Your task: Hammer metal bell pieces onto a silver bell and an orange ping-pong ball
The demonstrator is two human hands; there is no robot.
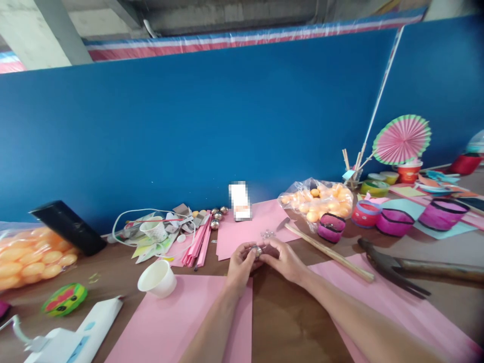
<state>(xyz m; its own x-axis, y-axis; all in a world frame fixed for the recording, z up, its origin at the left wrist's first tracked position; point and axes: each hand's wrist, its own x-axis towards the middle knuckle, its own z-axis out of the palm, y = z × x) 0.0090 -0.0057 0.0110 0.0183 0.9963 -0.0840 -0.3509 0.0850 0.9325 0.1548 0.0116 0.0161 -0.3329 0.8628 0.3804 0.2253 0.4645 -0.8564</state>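
Observation:
Both my hands meet over the brown table, near the front edge of a pink sheet. My left hand (242, 261) and my right hand (282, 259) hold a small shiny metallic bell (257, 251) between their thumbs and fingers. Just beyond the fingers, several small silvery pieces (268, 234) lie on the pink sheet (230, 234). More shiny metal balls (215, 222) sit at the back, left of that sheet. To the right of my right hand lies a tool with a wooden handle (333, 254) and a flat metal end.
A white cup (158, 279) stands at the left on pink paper (177, 322). A claw hammer (401, 264), purple fabric rings (395, 222) and a bag of orange balls (321, 199) are at the right. Another bag (34, 257) and a black box (70, 227) are far left.

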